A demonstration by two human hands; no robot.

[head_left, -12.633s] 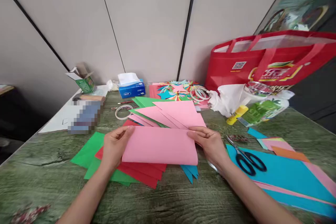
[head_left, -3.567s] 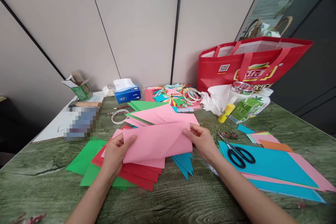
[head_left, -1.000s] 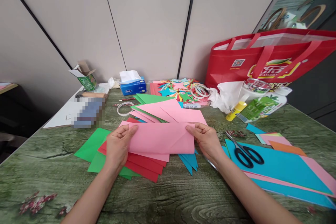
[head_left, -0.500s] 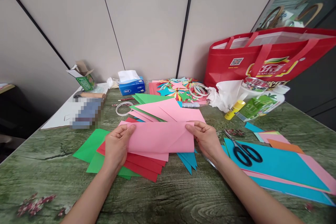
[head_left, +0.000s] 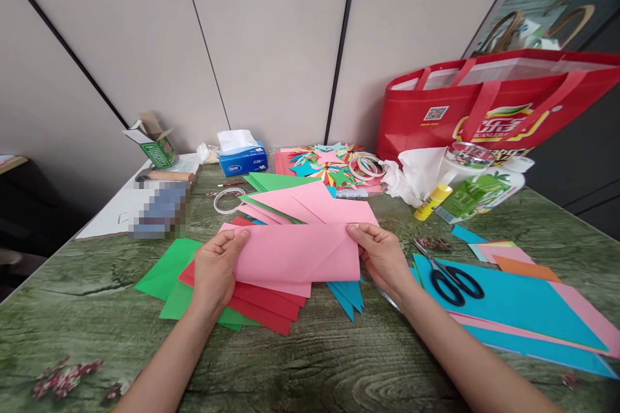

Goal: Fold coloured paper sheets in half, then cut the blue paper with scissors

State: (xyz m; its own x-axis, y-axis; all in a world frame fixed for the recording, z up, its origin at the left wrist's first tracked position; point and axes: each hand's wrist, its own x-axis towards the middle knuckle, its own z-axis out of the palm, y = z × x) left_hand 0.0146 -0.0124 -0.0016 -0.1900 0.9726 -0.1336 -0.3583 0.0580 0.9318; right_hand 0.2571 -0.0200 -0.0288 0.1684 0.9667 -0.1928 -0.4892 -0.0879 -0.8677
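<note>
I hold a folded pink paper sheet level above a heap of red, green and blue paper pieces on the green table. My left hand pinches its left end, thumb on top. At the sheet's right end my right hand grips the upper corner with its fingers closed. A diagonal crease runs across the right part of the sheet. More pink and green folded triangles lie just behind it.
Black-handled scissors rest on large blue and pink sheets at the right. Behind stand a red bag, a yellow glue stick, white tissue, tape rings, paper stars, a blue tissue box and a tape ring.
Over the frames the pink sheet went from a plain fold to one with a diagonal flap. In the last second both hands hold it nearly still; my right hand shifted slightly right.
</note>
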